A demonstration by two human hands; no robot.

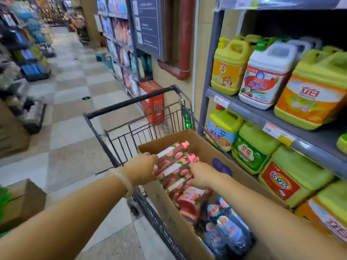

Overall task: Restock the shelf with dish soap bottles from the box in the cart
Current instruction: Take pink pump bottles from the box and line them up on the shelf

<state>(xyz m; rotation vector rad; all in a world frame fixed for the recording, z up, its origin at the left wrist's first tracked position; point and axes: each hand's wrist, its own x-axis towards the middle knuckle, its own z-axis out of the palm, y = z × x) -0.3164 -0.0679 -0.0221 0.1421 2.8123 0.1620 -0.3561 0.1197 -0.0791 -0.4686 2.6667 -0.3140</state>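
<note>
Both hands reach into the cardboard box and clasp a bundle of peach-patterned dish soap bottles between them. The left hand grips the bundle's left side, fingers curled round its edge, with a pale bangle on the wrist. The right hand holds the right side, its fingers wrapped over the lower bottles. The bundle lies tilted, its pink caps pointing away from the person, and sits at the far end of the box, raised above the rest of the contents.

Beneath and nearer the person, more pink peach packs lie in the box, and beside them blue-labelled bottles wrapped in clear film fill the near end. The box rests inside a black wire shopping cart, whose handle bar runs across the far end.

To the right stands the grey metal shelf, just beside the cart. Its upper level carries a yellow jug, a white jug with a green cap and a large green-and-orange jug. The level below holds more green jugs. Price tags are fixed to the shelf edge. A red carton stands on the checked floor beyond the cart, and a brown box sits at the lower left.
</note>
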